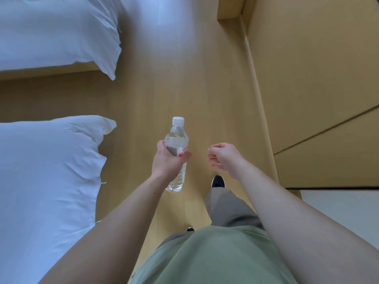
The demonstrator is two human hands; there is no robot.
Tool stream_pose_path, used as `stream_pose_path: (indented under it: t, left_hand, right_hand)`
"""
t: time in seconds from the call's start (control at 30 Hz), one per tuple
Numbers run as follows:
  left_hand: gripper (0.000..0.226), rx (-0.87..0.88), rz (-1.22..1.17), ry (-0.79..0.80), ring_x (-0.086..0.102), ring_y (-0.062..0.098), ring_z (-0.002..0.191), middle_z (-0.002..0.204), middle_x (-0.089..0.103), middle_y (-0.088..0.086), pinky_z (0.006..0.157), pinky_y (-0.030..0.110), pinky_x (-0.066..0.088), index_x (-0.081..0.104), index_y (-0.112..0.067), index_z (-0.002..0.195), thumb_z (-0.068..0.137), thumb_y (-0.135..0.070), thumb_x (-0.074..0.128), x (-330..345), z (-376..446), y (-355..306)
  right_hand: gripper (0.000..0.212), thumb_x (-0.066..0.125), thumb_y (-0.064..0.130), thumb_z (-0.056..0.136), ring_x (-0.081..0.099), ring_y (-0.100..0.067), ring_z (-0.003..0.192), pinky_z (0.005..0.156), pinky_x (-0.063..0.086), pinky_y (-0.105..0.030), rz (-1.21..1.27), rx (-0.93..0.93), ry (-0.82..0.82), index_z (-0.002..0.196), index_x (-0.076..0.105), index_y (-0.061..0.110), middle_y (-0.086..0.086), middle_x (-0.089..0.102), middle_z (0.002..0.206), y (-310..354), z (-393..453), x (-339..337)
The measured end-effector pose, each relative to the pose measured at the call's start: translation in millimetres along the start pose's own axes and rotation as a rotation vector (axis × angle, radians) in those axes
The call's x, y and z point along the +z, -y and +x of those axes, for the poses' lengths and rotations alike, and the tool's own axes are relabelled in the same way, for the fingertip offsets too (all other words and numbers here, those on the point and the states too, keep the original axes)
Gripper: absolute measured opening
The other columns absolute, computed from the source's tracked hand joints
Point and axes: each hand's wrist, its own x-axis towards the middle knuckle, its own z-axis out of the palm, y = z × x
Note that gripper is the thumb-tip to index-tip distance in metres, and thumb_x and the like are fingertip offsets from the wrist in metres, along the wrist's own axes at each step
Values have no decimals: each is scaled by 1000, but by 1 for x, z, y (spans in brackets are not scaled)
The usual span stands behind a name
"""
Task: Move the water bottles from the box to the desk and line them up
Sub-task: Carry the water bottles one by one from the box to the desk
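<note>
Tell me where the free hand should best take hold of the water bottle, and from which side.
Probably the clear lower body of the water bottle, from its right: the left hand wraps the labelled middle, and the right hand hangs loosely curled beside it.

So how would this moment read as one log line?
left hand: grips clear plastic water bottle | right hand: loosely curled, holds nothing | box, desk: unseen

One water bottle [176, 154] is in view, clear with one white cap [178, 120]; two hands show, the left hand [167, 158] and the right hand [224, 155]; two beds with white covers, the far bed [57, 31] and the near bed [47, 181]; two dark shoes, one [218, 181] forward, one [190, 229] mostly hidden.
</note>
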Motion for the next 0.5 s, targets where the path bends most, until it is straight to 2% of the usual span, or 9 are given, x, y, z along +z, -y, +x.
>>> stream_pose_path:
  t: [0.17, 0.37, 0.5]
  left_hand:
    - [58, -9, -6, -55, 66, 14, 89, 99, 64, -9, 75, 38, 55, 44, -27, 116, 73, -40, 81, 13, 52, -59]
    - [61, 6, -35, -103, 65, 16, 94, 103, 62, -8, 87, 45, 56, 45, -23, 121, 75, -36, 83, 19, 105, -112]
    - [61, 5, -32, -86, 65, 16, 94, 103, 63, -8, 86, 46, 56, 45, -24, 120, 75, -39, 84, 27, 141, -138]
  right_hand:
    - [20, 59, 14, 93, 66, -20, 90, 96, 55, -42, -117, -16, 15, 112, 64, 12, -7, 69, 103, 69, 48, -36]
    - [19, 58, 13, 94, 66, -19, 88, 93, 55, -41, -129, -11, -12, 112, 63, 11, -6, 68, 100, 128, 90, -72]
    - [15, 58, 14, 93, 68, -19, 89, 91, 56, -40, -99, -1, 11, 108, 63, 13, -5, 68, 99, 156, 119, -74]
